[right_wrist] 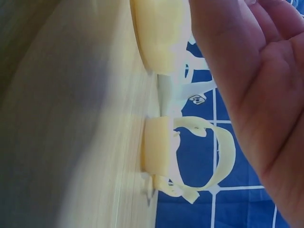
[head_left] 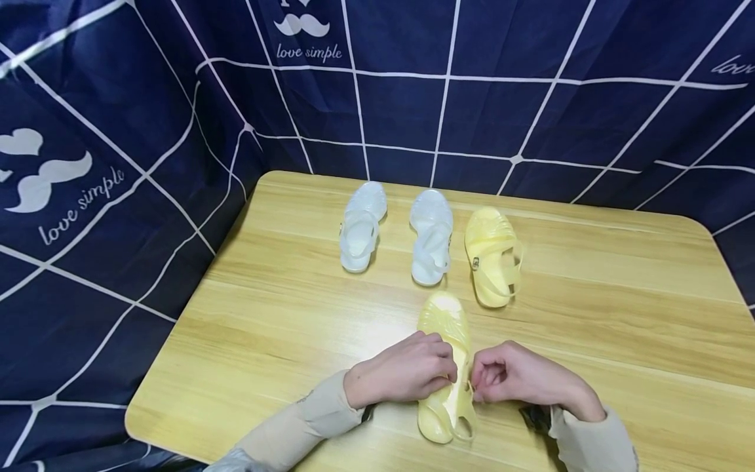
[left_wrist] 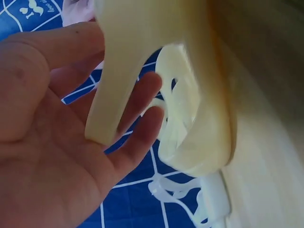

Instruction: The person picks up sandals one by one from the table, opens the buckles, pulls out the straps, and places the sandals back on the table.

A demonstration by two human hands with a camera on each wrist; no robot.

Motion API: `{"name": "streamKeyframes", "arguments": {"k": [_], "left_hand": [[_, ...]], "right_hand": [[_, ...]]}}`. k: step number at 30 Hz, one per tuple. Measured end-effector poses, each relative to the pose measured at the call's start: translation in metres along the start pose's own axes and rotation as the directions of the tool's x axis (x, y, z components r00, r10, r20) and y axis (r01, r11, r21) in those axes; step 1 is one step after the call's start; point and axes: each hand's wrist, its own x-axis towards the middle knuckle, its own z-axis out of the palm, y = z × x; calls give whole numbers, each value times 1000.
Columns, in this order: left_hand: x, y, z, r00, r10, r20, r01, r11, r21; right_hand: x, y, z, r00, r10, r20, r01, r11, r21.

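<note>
A yellow jelly sandal [head_left: 442, 318] lies near the front of the table, toe pointing away, its heel strap [head_left: 466, 427] looping off to the right. My left hand [head_left: 407, 368] reaches over its middle from the left, fingers curled at the upper strap. In the left wrist view a yellow strap [left_wrist: 107, 104] passes between thumb and fingers; the outer fingers are loose. On the sandal's right side, my right hand [head_left: 525, 377] pinches the thin strap near its side. Its fingertips lie outside the right wrist view, so the exact grip is hidden.
Behind stand a second yellow sandal [head_left: 492, 229] with its strap looped, and two whitish clear sandals [head_left: 370, 200] [head_left: 430, 208]. They are on a wooden table [head_left: 265, 314] with rounded corners. Dark blue patterned cloth [head_left: 401, 108] hangs along the back and left.
</note>
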Motion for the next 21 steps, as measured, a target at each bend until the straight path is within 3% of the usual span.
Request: {"name": "streamKeyframes", "arguments": {"k": [7,9,11,13,15,18,20,21], "left_hand": [[1,3,5,994,-77,-75,73,995,-62],[1,2,3,987,-112,-113,100,989,-111],[1,0,0,971,-185,-151,157,970,-183],[0,-3,-3,935,-308,-174,255,928,-272],[-2,-8,-5,878,-450,-162,377,859,-346],[-6,-18,-5,784,-619,-37,557,729,-399],[-8,-24,-4,740,-669,75,633,654,-414],[-8,-27,-3,727,-675,125,655,627,-423]], "right_hand": [[0,1,-1,1000,-22,0,22,1000,13],[0,1,-2,1000,-20,-19,19,1000,-13],[0,0,-2,998,17,-63,-20,998,-53],[0,-2,-3,988,88,-124,-98,993,-69],[1,-4,-3,963,188,-191,-199,979,-42],[5,-5,-2,906,335,-259,-331,942,63],[8,-5,-1,874,405,-267,-383,914,132],[9,-5,-1,864,430,-263,-401,902,159]]}}
